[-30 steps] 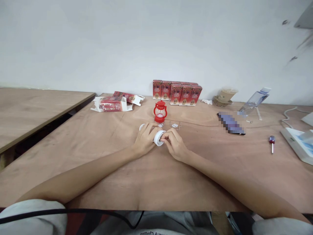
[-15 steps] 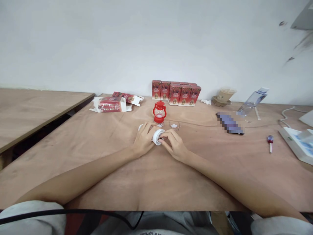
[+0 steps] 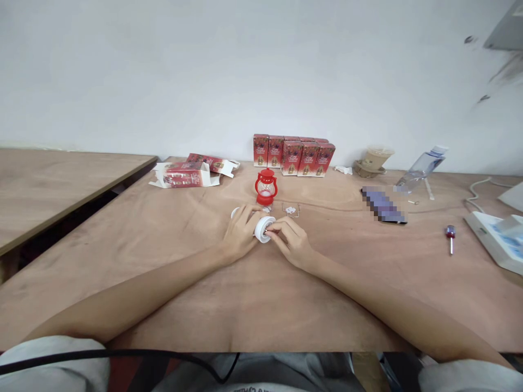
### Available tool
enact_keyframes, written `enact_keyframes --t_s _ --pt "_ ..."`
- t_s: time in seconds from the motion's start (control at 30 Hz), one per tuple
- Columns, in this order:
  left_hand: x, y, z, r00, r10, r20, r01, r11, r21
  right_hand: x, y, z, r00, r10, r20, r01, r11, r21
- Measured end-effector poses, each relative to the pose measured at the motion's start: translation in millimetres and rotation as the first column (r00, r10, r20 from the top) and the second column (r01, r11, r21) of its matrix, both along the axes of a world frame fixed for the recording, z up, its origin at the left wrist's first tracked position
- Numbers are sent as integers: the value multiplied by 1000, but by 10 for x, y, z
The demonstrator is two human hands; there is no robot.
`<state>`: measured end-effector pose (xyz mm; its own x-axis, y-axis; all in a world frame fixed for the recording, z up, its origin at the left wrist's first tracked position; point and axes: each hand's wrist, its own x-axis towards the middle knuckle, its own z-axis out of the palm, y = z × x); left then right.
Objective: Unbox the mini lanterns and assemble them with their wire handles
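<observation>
The left hand [image 3: 241, 231] is closed around the white part [image 3: 259, 229], its fingers wrapped over the far side, and holds it just above or on the table [image 3: 261, 305]; which of the two, I cannot tell. The part is round and tilted so that its open face turns toward the right hand [image 3: 292, 241]. The right hand's thumb and fingertips are pinched together at that opening; whether they grip something small inside is too fine to make out.

The work on the white part looks midway: its face is open and fingers are busy at it, so I judge the inside unfinished. A second white piece [image 3: 234, 213] shows only partly beyond the left hand, apart from the part. Small parts [image 3: 291, 210] lie loose just beyond the hands, not fitted to anything.

The lantern [image 3: 266, 199] stands upright behind them and seems whole from this side. Two open boxes [image 3: 186, 175] lie with flaps out at the left, while the upright boxes [image 3: 292, 159] near the wall look closed. The screwdriver [image 3: 450, 233] lies well apart at the right, untouched.
</observation>
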<state>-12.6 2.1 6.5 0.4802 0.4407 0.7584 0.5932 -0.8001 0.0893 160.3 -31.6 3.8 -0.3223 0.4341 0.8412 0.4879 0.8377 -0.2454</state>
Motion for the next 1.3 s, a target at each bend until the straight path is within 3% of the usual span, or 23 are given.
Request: enact_keyframes --t_s 0.27,0.47,0.63,0.8,1.3 --pt "6 12 4 1000 -6 -6 6 1000 -9 -18 -14 3 984 -134 120 118 985 128" --pt "8 12 4 1000 5 -4 -5 1000 16 -45 -1 -4 940 -280 194 219 933 284" --pt "9 24 -14 1000 22 3 -22 1000 3 -54 0 -17 907 -361 219 279 902 329" --pt "12 18 -7 1000 15 -12 -15 1000 10 -54 0 -13 904 -374 208 285 888 360" --pt "8 2 15 999 30 -37 -30 1000 -9 -31 3 -7 921 -308 240 244 934 263"
